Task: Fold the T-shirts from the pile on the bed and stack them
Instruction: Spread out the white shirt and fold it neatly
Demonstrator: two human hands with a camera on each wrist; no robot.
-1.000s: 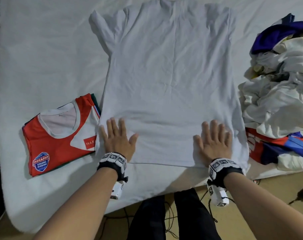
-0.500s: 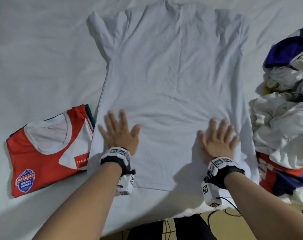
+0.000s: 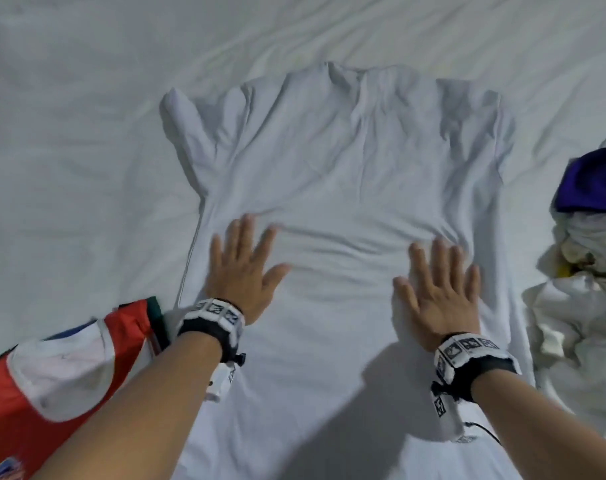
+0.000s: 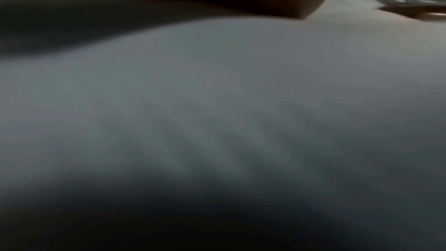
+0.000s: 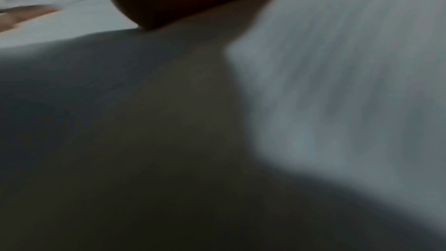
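Only head view shows both hands flat on white T-shirt.

One spread white T-shirt, one folded red T-shirt, one unfolded pile — two hands.

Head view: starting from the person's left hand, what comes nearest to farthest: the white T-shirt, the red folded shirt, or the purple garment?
From the left hand:
1. White T-shirt, directly under the palm.
2. Red folded shirt, beside the left forearm, at the near left.
3. Purple garment, atop the pile at the far right.
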